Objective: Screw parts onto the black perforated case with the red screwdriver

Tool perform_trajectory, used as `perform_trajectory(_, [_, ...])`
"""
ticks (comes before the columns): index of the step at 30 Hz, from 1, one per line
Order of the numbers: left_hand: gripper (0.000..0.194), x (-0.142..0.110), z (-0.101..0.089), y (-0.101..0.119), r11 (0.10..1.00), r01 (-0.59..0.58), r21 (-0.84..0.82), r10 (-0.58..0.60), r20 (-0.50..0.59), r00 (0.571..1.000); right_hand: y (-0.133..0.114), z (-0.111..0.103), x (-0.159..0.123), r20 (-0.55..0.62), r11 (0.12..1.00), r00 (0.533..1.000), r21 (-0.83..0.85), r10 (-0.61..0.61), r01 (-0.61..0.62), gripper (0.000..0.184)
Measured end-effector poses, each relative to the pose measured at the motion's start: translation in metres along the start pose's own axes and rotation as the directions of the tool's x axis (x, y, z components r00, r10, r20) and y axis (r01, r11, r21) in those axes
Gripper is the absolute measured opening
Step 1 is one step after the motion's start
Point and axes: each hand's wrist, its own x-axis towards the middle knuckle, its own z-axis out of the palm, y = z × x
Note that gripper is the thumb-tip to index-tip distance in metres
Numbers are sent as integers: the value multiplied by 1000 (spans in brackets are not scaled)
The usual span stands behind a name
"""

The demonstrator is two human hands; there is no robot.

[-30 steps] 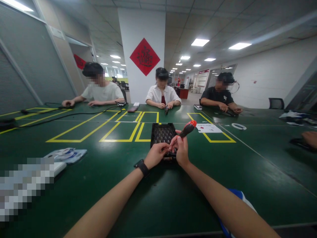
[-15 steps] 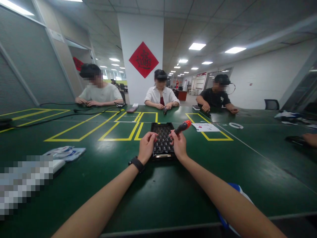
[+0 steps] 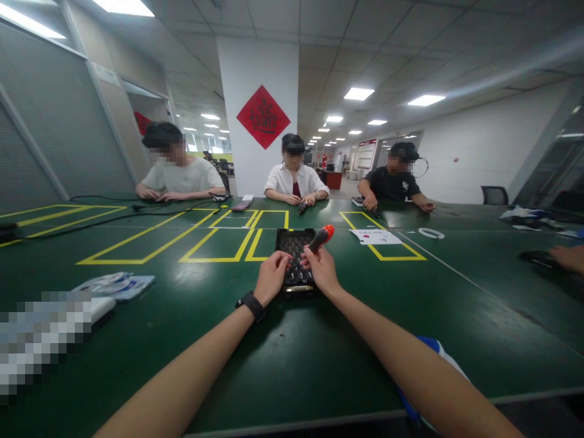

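A flat black device with a perforated top (image 3: 294,243) lies on the green table (image 3: 292,340) in front of me. My right hand (image 3: 320,269) grips a screwdriver with a red and black handle (image 3: 318,239), its thin shaft angled down left to the device's near part. My left hand (image 3: 271,278) is curled at the device's near left edge, fingers pinched close to the screwdriver tip; what they hold is too small to see. A black watch sits on my left wrist.
Yellow tape rectangles (image 3: 218,237) mark the table. Three people sit along the far side. Plastic packets (image 3: 114,285) lie at left, a paper sheet (image 3: 376,236) and a white ring (image 3: 431,233) at right. Another person's hand (image 3: 566,255) shows at the right edge.
Both hands shifted slightly left and farther out over the device. The screwdriver tilted lower, with its tip now down at the device near my left fingers.
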Motion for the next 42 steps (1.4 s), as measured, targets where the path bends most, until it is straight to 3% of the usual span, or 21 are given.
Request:
perform_trajectory(8, [25, -2, -1, 2, 999, -11, 44, 13, -35, 999, 1, -1, -1, -110, 1000, 994, -18, -2, 0, 30])
perform_trajectory(18, [25, -4, 3, -4, 992, -55, 116, 56, -5, 998, 1, 2, -2, 38, 995, 997, -76, -62, 65, 29])
perform_trajectory(42, [24, -4, 5, -9, 980, -64, 186, 62, 14, 998, 1, 2, -4, 14, 988, 997, -132, -81, 82, 29])
